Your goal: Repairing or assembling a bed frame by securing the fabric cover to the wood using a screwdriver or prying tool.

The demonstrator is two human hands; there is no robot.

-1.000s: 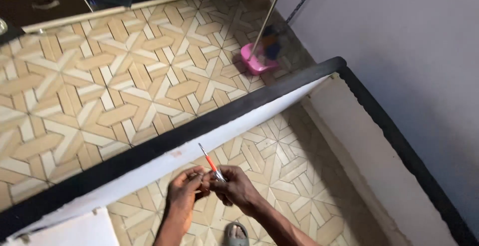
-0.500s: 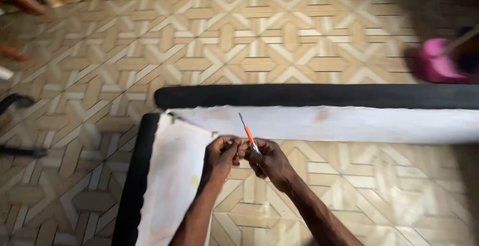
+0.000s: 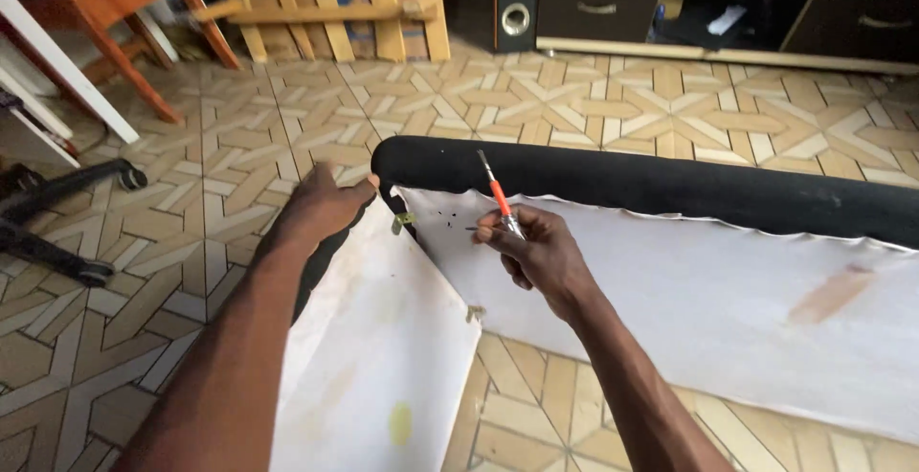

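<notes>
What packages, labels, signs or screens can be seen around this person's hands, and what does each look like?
None: no package, label, sign or screen shows.
Nearest the hands: the right hand holds an orange-handled screwdriver by the frame corner.
The left hand rests on the black padded frame lined with white fabric.
A black speaker with a round silver ring stands at the far wall.

A floor of tan and cream geometric star-pattern tiles (image 3: 613, 99) fills the room. At twelve o'clock stands a low dark cabinet with pale wood top and drawer handles (image 3: 708, 3). At eleven o'clock slatted wooden boards (image 3: 325, 3) lean upright. An orange-brown wooden chair frame (image 3: 115, 12) stands at ten o'clock, and black wheeled chair legs (image 3: 57, 213) lie at nine o'clock. Daylight is soft and even.
</notes>
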